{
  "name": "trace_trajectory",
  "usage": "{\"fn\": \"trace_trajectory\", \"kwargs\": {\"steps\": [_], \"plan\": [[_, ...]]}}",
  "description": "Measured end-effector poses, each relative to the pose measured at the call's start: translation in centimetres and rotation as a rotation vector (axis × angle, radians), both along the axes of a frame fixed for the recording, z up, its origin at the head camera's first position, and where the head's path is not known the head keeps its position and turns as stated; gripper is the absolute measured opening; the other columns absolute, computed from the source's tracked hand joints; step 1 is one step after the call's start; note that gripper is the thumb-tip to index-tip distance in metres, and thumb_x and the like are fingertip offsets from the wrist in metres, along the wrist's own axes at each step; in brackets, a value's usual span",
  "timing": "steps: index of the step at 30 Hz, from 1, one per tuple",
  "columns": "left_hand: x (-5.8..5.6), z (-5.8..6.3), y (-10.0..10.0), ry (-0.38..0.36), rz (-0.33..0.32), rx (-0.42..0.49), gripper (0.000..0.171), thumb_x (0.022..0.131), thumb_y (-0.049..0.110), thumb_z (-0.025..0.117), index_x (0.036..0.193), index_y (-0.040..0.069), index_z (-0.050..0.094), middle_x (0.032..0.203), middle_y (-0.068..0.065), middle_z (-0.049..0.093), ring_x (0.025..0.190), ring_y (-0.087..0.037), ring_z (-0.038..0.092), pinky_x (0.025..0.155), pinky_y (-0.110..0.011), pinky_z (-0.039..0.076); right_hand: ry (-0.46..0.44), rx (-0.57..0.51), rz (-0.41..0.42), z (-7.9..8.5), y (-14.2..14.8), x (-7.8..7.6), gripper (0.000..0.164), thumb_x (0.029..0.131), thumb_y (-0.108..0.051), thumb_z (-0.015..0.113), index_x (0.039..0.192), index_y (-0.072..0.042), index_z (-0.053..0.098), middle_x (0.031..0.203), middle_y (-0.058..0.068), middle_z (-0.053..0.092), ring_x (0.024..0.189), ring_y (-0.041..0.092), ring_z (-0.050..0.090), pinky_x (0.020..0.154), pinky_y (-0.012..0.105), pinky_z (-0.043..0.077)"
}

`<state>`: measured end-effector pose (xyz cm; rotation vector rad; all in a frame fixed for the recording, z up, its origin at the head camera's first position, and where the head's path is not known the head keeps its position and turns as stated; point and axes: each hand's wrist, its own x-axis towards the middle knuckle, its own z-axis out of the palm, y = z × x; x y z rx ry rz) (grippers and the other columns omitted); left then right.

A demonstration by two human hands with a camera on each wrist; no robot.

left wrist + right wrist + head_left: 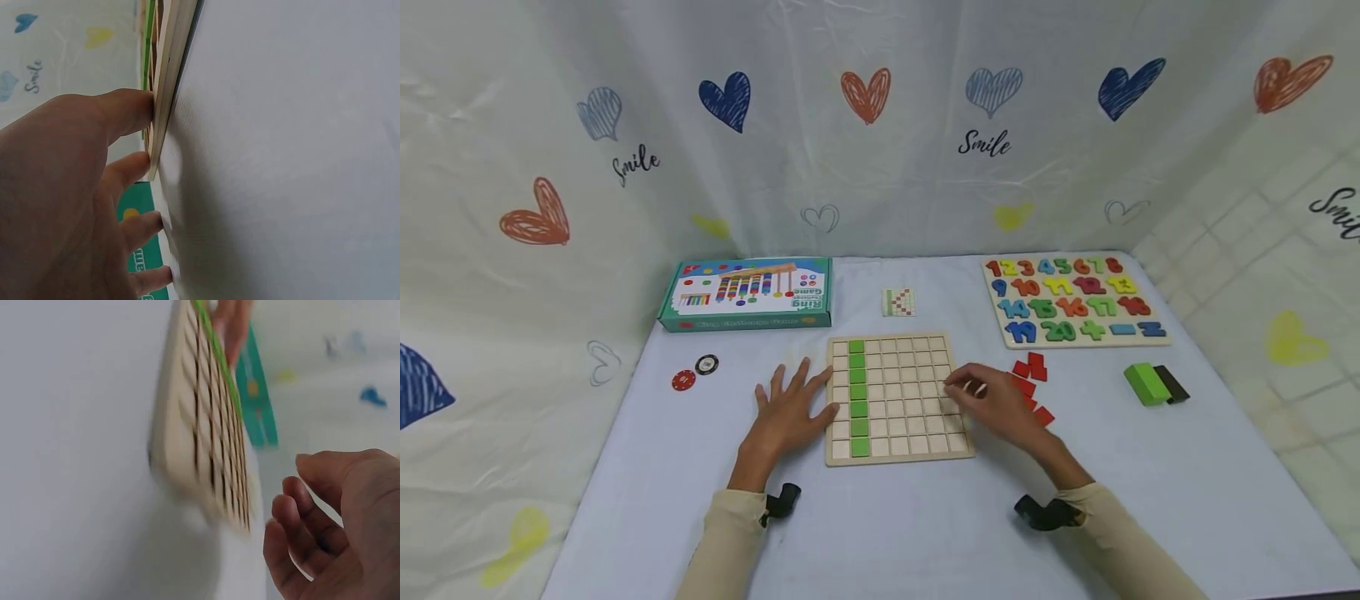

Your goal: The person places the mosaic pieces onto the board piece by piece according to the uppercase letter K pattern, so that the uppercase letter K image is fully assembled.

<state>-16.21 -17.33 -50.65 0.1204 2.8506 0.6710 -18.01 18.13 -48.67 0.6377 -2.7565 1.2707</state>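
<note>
A wooden grid board lies on the table, its second column from the left filled with green square tiles. My left hand lies spread along the board's left side. In the left wrist view its thumb and forefinger meet the wooden rim. Over the board's right edge hovers my right hand, its fingers loosely bent. From the right wrist, the fingertips stand apart from the thumb and no tile shows between them. Several red tiles lie just beyond this hand, partly hidden by it.
Behind the board lies a small pattern card. A game box stands at back left, with two round chips before it. At back right is a number puzzle board. Green blocks and a black piece lie far right.
</note>
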Motion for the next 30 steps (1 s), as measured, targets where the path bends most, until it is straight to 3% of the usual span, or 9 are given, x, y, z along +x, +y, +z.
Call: {"fn": "trace_trajectory", "kwargs": {"steps": [2, 5, 7, 10, 13, 16, 25, 30], "plan": [[0.0, 0.1, -0.1, -0.004, 0.001, -0.003, 0.071, 0.103, 0.049, 0.064, 0.166, 0.029, 0.04, 0.178, -0.014, 0.017, 0.161, -0.052, 0.002, 0.118, -0.083, 0.0, 0.025, 0.071, -0.098, 0.5, 3.4, -1.2, 0.015, 0.098, -0.012, 0.077, 0.112, -0.007, 0.075, 0.101, 0.005, 0.076, 0.085, 0.02, 0.066, 0.07, 0.021, 0.055], [0.0, 0.2, -0.2, -0.006, 0.003, -0.002, 0.071, 0.103, 0.049, 0.063, 0.166, 0.029, 0.038, 0.178, -0.013, 0.015, 0.161, -0.051, 0.0, 0.119, -0.083, -0.001, -0.01, 0.181, -0.209, 1.1, 8.1, -2.8, 0.02, 0.101, -0.015, 0.074, 0.117, -0.004, 0.073, 0.109, 0.014, 0.074, 0.093, 0.028, 0.066, 0.072, 0.025, 0.056], [0.1, 0.3, -0.3, 0.004, 0.005, 0.0, 0.071, 0.103, 0.048, 0.064, 0.166, 0.028, 0.039, 0.178, -0.014, 0.017, 0.161, -0.052, 0.002, 0.118, -0.083, 0.0, -0.087, 0.247, -0.233, 1.4, 10.5, -3.6, 0.029, 0.1, -0.018, 0.075, 0.124, -0.003, 0.07, 0.118, 0.02, 0.07, 0.101, 0.034, 0.065, 0.078, 0.032, 0.058], [0.1, 0.1, -0.4, 0.009, 0.01, -0.005, 0.07, 0.103, 0.047, 0.064, 0.166, 0.027, 0.04, 0.177, -0.015, 0.018, 0.161, -0.053, 0.003, 0.118, -0.084, 0.001, -0.205, 0.316, -0.189, 1.0, 12.6, -4.7, 0.045, 0.099, -0.023, 0.077, 0.136, -0.001, 0.065, 0.127, 0.025, 0.064, 0.109, 0.04, 0.062, 0.086, 0.046, 0.06], [0.1, 0.0, -0.4, 0.014, 0.012, 0.004, 0.07, 0.102, 0.046, 0.064, 0.165, 0.027, 0.041, 0.177, -0.015, 0.019, 0.161, -0.053, 0.004, 0.118, -0.084, 0.001, -0.27, 0.347, -0.142, 0.3, 13.4, -5.4, 0.059, 0.097, -0.028, 0.08, 0.146, -0.001, 0.059, 0.129, 0.026, 0.059, 0.113, 0.04, 0.058, 0.091, 0.052, 0.058], [0.2, 0.0, -0.3, 0.015, 0.009, 0.015, 0.069, 0.103, 0.046, 0.064, 0.165, 0.027, 0.041, 0.177, -0.015, 0.019, 0.161, -0.053, 0.004, 0.118, -0.084, 0.001, -0.266, 0.369, -0.132, -0.4, 13.6, -5.8, 0.063, 0.096, -0.028, 0.081, 0.148, -0.003, 0.057, 0.128, 0.024, 0.058, 0.111, 0.038, 0.058, 0.091, 0.052, 0.058], [0.1, -0.2, -0.2, -0.013, 0.012, 0.023, 0.07, 0.103, 0.049, 0.063, 0.166, 0.029, 0.038, 0.178, -0.012, 0.014, 0.162, -0.051, -0.002, 0.119, -0.081, -0.004, -0.318, 0.309, -0.12, -0.7, 13.6, -5.7, 0.061, 0.092, -0.027, 0.085, 0.14, -0.001, 0.057, 0.127, 0.02, 0.057, 0.11, 0.033, 0.054, 0.085, 0.037, 0.054], [0.0, -0.1, -0.1, -0.016, 0.005, 0.033, 0.071, 0.103, 0.05, 0.063, 0.166, 0.03, 0.039, 0.179, -0.011, 0.014, 0.162, -0.051, -0.002, 0.119, -0.082, -0.005, -0.345, 0.266, -0.146, -0.6, 13.7, -5.3, 0.064, 0.092, -0.028, 0.085, 0.139, 0.0, 0.052, 0.13, 0.021, 0.056, 0.112, 0.035, 0.054, 0.089, 0.042, 0.054]]}}
